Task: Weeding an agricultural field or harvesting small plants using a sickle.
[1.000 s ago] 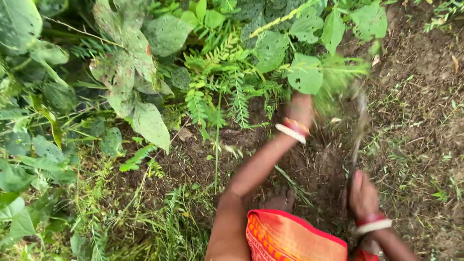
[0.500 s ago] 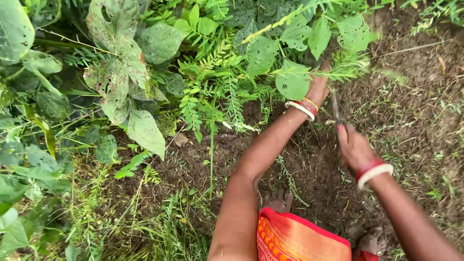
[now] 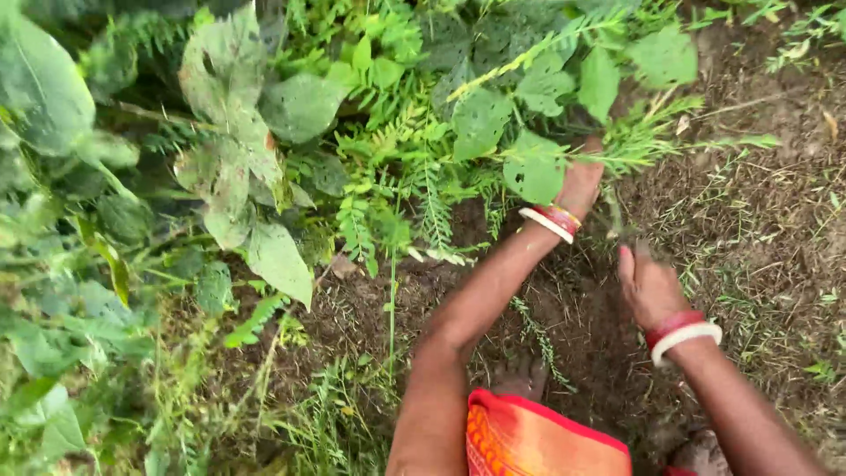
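Observation:
My left hand [image 3: 579, 183] reaches into a clump of green weeds [image 3: 617, 145] and is closed around their stems, partly hidden by a round leaf [image 3: 533, 172]. My right hand [image 3: 648, 284] is just below and to the right, closed around a thin dark tool [image 3: 612, 219] that is blurred and points up toward the base of the stems. Both wrists carry red and white bangles [image 3: 551, 219]. Dark bare soil [image 3: 582, 326] lies between my arms.
Dense leafy plants and ferns [image 3: 264, 159] fill the left and top. Sparse grass on soil [image 3: 775, 247] lies to the right. An orange-red cloth [image 3: 538, 441] and a bare foot [image 3: 520, 377] are at the bottom.
My right hand has moved up from near the cloth toward my left hand, bringing the tool to the base of the stems. My left hand has pushed slightly further into the weeds.

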